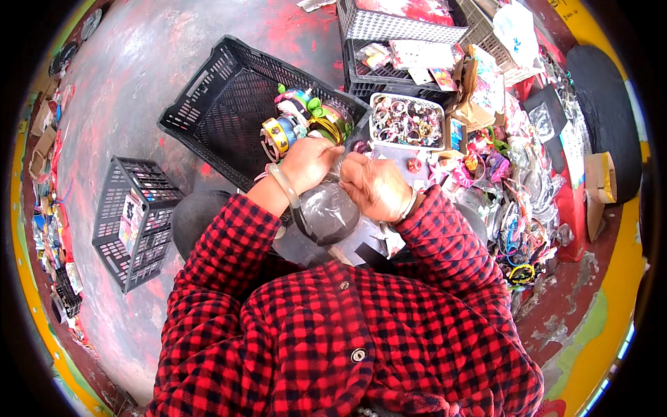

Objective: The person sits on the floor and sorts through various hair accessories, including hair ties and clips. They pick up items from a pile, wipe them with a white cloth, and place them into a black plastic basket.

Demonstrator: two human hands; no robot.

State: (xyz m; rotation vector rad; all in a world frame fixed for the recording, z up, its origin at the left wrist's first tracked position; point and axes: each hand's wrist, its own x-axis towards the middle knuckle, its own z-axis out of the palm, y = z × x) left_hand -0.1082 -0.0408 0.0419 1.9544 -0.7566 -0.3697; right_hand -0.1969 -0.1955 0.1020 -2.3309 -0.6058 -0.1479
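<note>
My left hand (310, 165) and my right hand (376, 185) are close together over my lap, both with fingers closed. Between them they pinch the gathered top of a clear plastic bag. Below the fingers its shiny film lies over a dark round shape (325, 214); I cannot tell whether that shape is inside the bag or beneath it. Just beyond my left hand, colourful headbands (280, 133) are heaped in the near right end of a black plastic crate (208, 76). My fingers hide the gripped part of the bag.
A white tray (445, 124) of small hair ties stands beyond my right hand, before stacked crates (368, 82). Packaged accessories (517, 201) pile up on the right. Another black crate (142, 187) stands on its side at left. A grey board (396, 158) lies under my hands.
</note>
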